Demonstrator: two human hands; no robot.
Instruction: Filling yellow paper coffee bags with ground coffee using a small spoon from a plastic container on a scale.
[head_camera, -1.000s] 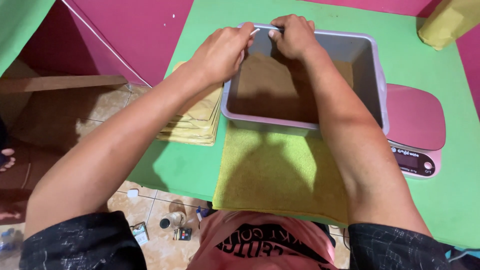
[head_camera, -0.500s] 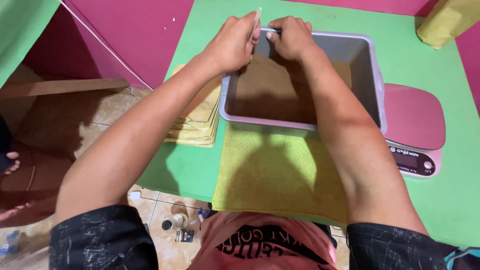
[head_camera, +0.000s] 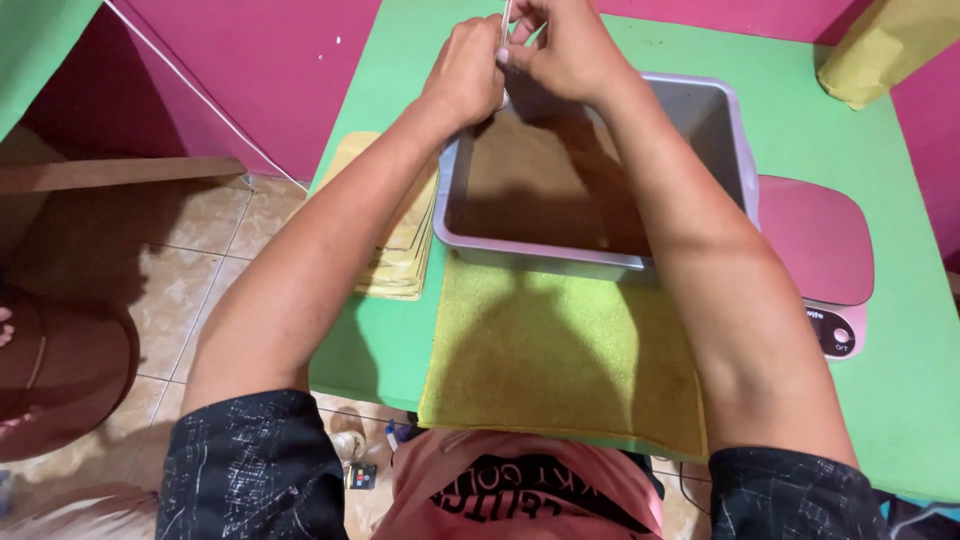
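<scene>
Both hands meet over the far rim of the grey tub (head_camera: 735, 140) of brown powder: the left hand (head_camera: 468, 70) and right hand (head_camera: 565, 50) have fingers clamped on a thin white strip (head_camera: 505, 20); no powder is out on the yellow cloth (head_camera: 560, 360) or the scale (head_camera: 815, 240) on the green bench (head_camera: 900, 380)

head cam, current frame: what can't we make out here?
- Thin pale piece between left hand and right hand: mostly covered by fingers, cut by top edge; kind unclear.
- Grey tub far rim: hidden behind both hands.
- Pink scale display: too small, partly behind the right forearm.
- Yellow bag: cut off by the corner.
</scene>
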